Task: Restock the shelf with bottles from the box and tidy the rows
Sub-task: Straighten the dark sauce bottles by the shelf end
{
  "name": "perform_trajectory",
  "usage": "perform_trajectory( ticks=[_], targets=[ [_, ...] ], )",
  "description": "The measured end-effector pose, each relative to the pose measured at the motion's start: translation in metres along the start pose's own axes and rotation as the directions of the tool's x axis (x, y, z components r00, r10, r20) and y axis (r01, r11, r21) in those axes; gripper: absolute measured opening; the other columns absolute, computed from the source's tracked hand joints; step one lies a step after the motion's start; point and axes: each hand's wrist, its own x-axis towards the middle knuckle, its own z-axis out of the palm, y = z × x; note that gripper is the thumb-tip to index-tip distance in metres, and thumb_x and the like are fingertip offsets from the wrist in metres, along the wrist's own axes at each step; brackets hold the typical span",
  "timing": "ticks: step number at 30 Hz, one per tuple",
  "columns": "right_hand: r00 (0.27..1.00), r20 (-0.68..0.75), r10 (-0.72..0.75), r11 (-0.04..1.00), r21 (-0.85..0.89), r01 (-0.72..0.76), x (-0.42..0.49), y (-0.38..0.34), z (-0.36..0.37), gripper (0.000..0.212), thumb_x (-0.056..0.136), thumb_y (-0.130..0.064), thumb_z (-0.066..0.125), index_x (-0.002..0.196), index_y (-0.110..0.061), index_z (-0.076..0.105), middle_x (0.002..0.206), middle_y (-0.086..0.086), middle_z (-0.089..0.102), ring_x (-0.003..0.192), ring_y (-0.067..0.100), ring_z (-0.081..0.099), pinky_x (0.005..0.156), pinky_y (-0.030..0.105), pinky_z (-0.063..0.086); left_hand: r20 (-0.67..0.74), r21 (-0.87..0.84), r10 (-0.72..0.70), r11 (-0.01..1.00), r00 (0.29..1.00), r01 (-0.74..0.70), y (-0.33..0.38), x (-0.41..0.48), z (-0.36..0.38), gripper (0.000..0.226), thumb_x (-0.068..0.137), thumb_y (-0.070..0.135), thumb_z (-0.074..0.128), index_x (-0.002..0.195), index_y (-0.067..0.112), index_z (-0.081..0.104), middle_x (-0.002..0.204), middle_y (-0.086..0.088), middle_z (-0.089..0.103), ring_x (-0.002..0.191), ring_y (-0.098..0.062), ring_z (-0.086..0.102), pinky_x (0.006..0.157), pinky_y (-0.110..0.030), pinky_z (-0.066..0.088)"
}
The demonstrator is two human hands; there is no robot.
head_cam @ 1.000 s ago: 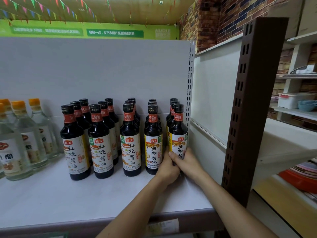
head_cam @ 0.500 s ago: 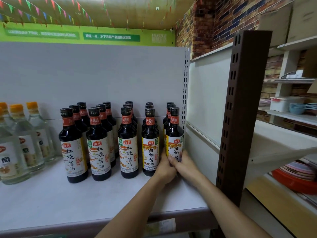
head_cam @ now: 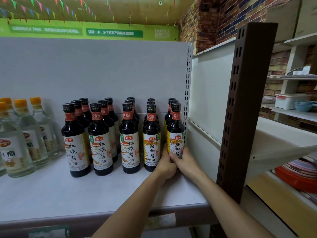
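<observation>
dark glass soy sauce bottle (head_cam: pixel 175 134), front of the rightmost row, is gripped low by left hand (head_cam: pixel 165 166) and right hand (head_cam: pixel 186 162); seemingly the tidying step, next align it with the neighbour bottle (head_cam: pixel 151 134).

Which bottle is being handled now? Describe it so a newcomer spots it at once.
On the grey metal shelf, find the slotted grey upright at the right. The rightmost row stands beside it; its front bottle is the dark soy-sauce bottle with a yellow label. Only this one has the left hand and right hand gripping its base.
</observation>
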Motion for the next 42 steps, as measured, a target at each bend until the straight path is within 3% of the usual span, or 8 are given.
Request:
perform_trajectory(
  ticks=[5, 10, 14, 19, 21, 26, 30, 42],
  targets=[
    [1.0, 0.015, 0.006, 1.0, 0.015, -0.006, -0.001, 0.0, -0.001, 0.082, 0.07, -0.066, 0.062, 0.138, -0.026, 0.041, 0.135, -0.004, 0.062, 0.124, 0.02, 0.059, 0.107, 0.048, 0.047, -0.024, 0.021, 0.005, 1.0, 1.0, -0.005, 0.006, -0.007, -0.002, 0.073, 0.096, 0.007, 0.063, 0.156, 0.019, 0.023, 0.146, 0.0, 0.048, 0.139, -0.014, 0.038, 0.115, -0.026, 0.028],
    [0.999, 0.041, 0.008, 0.999, 0.048, -0.01, -0.004, 0.008, -0.003, 0.095, 0.06, -0.069, 0.062, 0.144, -0.031, 0.035, 0.136, -0.004, 0.061, 0.123, 0.019, 0.06, 0.107, 0.048, 0.048, 0.017, 0.016, 0.042, 0.999, 0.999, -0.042, 0.007, -0.022, -0.004, 0.073, 0.093, 0.002, 0.065, 0.152, 0.017, 0.026, 0.137, 0.006, 0.049, 0.127, -0.004, 0.04, 0.096, -0.003, 0.033],
    [0.997, 0.065, 0.041, 0.996, 0.074, -0.046, -0.02, 0.005, -0.007, 0.099, 0.058, -0.07, 0.064, 0.145, -0.03, 0.037, 0.135, -0.002, 0.061, 0.12, 0.019, 0.061, 0.104, 0.048, 0.051, 0.047, -0.056, 0.065, 0.997, 0.997, -0.062, -0.001, -0.033, -0.008, 0.076, 0.087, 0.012, 0.071, 0.152, 0.019, 0.032, 0.144, 0.002, 0.054, 0.135, -0.007, 0.05, 0.116, -0.032, 0.04],
    [0.999, 0.046, 0.014, 0.999, -0.036, -0.012, -0.069, -0.03, -0.014, 0.071, 0.091, -0.039, 0.066, 0.153, -0.024, 0.033, 0.147, 0.001, 0.05, 0.13, 0.02, 0.052, 0.109, 0.044, 0.045, 0.098, -0.033, 0.029, 0.999, 0.995, -0.026, 0.003, -0.065, -0.023, 0.061, 0.095, 0.02, 0.066, 0.149, 0.025, 0.037, 0.142, 0.012, 0.05, 0.136, -0.007, 0.047, 0.115, -0.034, 0.039],
    [0.999, 0.032, -0.007, 0.999, -0.051, 0.009, -0.086, -0.038, -0.015, 0.062, 0.097, -0.028, 0.062, 0.153, -0.021, 0.035, 0.146, 0.0, 0.051, 0.121, 0.013, 0.053, 0.103, 0.034, 0.044, 0.051, -0.011, -0.013, 1.0, 0.999, 0.013, 0.004, -0.077, -0.03, 0.059, 0.099, 0.021, 0.063, 0.152, 0.022, 0.036, 0.142, 0.003, 0.048, 0.135, -0.013, 0.047, 0.114, -0.036, 0.041],
    [0.999, 0.013, -0.035, 0.999, 0.009, 0.035, -0.127, -0.058, -0.013, 0.044, 0.1, -0.031, 0.059, 0.142, -0.022, 0.051, 0.134, -0.005, 0.057, 0.114, 0.005, 0.056, 0.097, 0.024, 0.042, -0.04, -0.055, 0.062, 0.996, 0.997, -0.064, 0.014, -0.113, -0.046, 0.045, 0.1, 0.021, 0.061, 0.143, 0.025, 0.05, 0.135, 0.0, 0.06, 0.121, -0.008, 0.057, 0.101, -0.025, 0.049],
    [0.996, 0.002, -0.086, 0.99, 0.109, 0.085, -0.16, -0.065, -0.009, 0.03, 0.1, -0.023, 0.06, 0.131, -0.019, 0.063, 0.121, -0.008, 0.065, 0.115, 0.005, 0.061, 0.096, 0.023, 0.051, -0.059, -0.158, 0.117, 0.979, 0.991, -0.125, 0.02, -0.148, -0.053, 0.035, 0.099, 0.017, 0.061, 0.13, 0.032, 0.056, 0.124, 0.004, 0.068, 0.116, -0.005, 0.062, 0.102, -0.032, 0.053],
    [0.992, 0.068, 0.103, 0.978, 0.177, -0.113, -0.273, 0.018, 0.028, 0.022, 0.101, -0.015, 0.059, 0.122, -0.022, 0.063, 0.111, -0.006, 0.071, 0.104, 0.006, 0.068, 0.084, 0.024, 0.057, 0.154, -0.203, -0.004, 0.978, 0.988, 0.036, -0.059, -0.246, -0.021, 0.026, 0.101, 0.015, 0.059, 0.124, 0.027, 0.062, 0.11, 0.011, 0.073, 0.101, -0.002, 0.068, 0.087, -0.026, 0.057]
  ],
)
